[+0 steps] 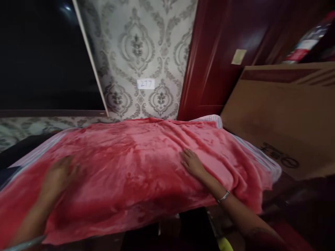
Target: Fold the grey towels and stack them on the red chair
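Observation:
A pink-red plush blanket (136,164) lies spread over a raised flat surface, with a striped white cloth edge (209,119) showing under it at the back right. My right hand (191,162) rests flat on the blanket right of centre, fingers stretched out, a silver bangle on the wrist. My left hand (60,174) lies on the blanket's left part, blurred by motion, fingers seemingly spread flat.
A large cardboard box (282,118) leans at the right. Behind it stands a dark red wooden door (217,52). Patterned grey wallpaper with a small label (146,83) faces me. A dark window (44,52) fills the upper left.

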The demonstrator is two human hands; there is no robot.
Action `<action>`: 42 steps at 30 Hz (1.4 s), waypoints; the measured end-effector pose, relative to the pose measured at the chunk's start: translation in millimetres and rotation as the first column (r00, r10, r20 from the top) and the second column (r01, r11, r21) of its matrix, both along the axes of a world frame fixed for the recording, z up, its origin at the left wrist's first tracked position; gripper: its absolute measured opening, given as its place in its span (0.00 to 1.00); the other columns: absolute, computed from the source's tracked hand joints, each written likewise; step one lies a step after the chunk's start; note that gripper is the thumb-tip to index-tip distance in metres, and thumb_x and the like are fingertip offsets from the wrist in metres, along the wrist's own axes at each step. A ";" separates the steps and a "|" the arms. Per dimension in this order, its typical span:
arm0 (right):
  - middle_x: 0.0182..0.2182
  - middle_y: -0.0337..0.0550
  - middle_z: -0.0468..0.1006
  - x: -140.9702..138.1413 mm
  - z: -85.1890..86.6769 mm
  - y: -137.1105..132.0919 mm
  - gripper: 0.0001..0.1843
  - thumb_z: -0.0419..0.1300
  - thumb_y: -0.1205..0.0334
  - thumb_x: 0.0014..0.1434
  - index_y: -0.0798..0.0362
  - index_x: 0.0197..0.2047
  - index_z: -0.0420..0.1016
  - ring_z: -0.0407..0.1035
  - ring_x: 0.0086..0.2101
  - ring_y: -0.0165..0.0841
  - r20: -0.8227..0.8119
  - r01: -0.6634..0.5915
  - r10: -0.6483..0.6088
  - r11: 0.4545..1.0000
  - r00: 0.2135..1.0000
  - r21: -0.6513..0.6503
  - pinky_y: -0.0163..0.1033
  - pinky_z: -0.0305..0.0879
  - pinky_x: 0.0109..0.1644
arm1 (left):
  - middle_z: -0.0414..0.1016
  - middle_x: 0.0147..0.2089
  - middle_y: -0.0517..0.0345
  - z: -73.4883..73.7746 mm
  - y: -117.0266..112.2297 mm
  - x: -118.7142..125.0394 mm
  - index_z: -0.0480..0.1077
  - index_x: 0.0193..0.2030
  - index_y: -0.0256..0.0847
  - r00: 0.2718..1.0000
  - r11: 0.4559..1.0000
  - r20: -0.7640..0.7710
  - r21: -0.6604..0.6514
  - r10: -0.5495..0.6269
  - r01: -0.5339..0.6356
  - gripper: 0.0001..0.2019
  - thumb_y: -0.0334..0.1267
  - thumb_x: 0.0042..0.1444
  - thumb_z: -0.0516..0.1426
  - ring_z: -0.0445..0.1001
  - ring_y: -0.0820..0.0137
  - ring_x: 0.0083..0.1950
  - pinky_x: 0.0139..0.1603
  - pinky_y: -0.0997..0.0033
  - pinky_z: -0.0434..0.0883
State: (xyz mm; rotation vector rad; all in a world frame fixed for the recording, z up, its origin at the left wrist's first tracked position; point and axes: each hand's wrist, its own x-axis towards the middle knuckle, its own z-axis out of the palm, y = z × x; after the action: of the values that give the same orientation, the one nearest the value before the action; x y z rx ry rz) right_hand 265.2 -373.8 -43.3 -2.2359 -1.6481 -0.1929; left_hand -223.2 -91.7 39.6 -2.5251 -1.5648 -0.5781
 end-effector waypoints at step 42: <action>0.45 0.61 0.83 423.1 38.4 60.4 0.33 0.68 0.59 0.58 0.66 0.63 0.70 0.79 0.42 0.42 -0.434 0.759 -0.681 0.651 0.591 0.012 0.38 0.72 0.43 | 0.58 0.75 0.59 -115.0 -33.1 335.6 0.57 0.74 0.61 0.791 0.794 -0.076 -0.009 -0.607 0.608 0.33 0.54 0.61 0.50 0.60 0.50 0.74 0.72 0.37 0.58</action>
State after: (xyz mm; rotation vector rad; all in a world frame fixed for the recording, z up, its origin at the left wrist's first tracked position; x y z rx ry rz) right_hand 688.3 -313.4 -5.0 -2.4481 -0.4020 -0.0843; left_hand 112.4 -124.8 -75.4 -2.9814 -0.6752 -0.5327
